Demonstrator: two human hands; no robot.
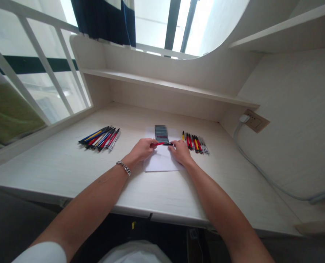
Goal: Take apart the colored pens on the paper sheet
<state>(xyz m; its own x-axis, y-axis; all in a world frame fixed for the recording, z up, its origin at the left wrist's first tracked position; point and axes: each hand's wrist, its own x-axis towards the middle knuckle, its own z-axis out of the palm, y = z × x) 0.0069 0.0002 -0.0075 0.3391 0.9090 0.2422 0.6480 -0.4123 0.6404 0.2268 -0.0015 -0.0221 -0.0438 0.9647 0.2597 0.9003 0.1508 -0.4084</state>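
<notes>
Left hand [142,150], fingers closed, pinches the red end of a slim red-and-black pen [162,144]; right hand [181,152], fingers closed, pinches its black end. Pen lies over a white paper sheet [160,160] on a pale wood-grain desk [55,164]. Beyond: a blurred dark rectangular packet [161,133]. Multicoloured pen pile [99,139] at centre-left; red-and-black pen pile [195,143] at centre-right.

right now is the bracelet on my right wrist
No, the bracelet is on the wrist of the left hand, and the right wrist shows none.
</notes>
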